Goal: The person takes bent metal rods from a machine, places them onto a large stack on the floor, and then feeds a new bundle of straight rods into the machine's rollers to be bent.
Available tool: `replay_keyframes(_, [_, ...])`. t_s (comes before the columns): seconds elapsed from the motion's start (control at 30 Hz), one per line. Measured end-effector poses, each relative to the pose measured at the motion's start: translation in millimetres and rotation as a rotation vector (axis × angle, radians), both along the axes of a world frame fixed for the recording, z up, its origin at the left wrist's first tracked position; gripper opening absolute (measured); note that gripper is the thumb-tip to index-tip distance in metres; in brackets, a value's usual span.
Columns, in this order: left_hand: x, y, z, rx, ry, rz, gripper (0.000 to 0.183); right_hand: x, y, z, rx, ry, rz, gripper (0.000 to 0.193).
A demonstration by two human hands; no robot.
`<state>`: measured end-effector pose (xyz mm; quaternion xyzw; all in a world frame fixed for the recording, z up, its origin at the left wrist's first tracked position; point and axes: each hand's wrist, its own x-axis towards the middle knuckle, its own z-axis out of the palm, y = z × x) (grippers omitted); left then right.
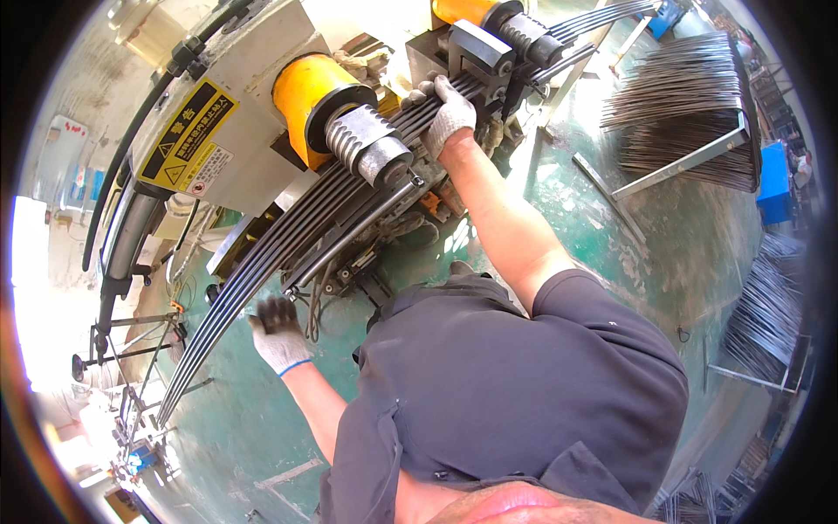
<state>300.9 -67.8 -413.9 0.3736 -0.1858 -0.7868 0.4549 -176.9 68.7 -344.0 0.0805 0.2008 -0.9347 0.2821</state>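
A bundle of long, thin grey metal rods (253, 271) runs side by side through the machine, from the lower left up to the far right. My right hand (449, 115), in a whitish work glove, is closed over the rods between the machine's two orange roller heads. Some of its fingers are hidden among the rods. Lower left, my left hand (279, 336) is raised beside the rods and apart from them. Its glove is pale with blackened fingers, stretched out and a little blurred, and nothing shows in it.
Close to the bundle are an orange housing (307, 100) with a ribbed steel roller (367, 144) and a second ribbed roller (532, 39). A steel bar (349, 231) lies below them. At right, a metal rack (690, 162) holds many thin rods, with another rod stack (768, 301) nearer.
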Motion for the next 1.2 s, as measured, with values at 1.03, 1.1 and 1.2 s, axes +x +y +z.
replay_keyframes(1.03, [-244.5,-17.5,388.1,-1.656,-0.786,0.146,0.024,-18.0,-13.5,-39.0,0.039,0.033,0.008,0.013])
replay_keyframes(1.1, [-272.3,-1.0,397.9,-2.059,-1.181,0.233,0.025,-19.5,-10.3,-37.7,0.021,0.022,0.011,0.013])
replay_keyframes(1.2, [-299.7,6.3,400.8,-2.121,-1.047,0.093,0.025,-10.9,0.4,-17.6,-0.056,0.007,0.03,0.012])
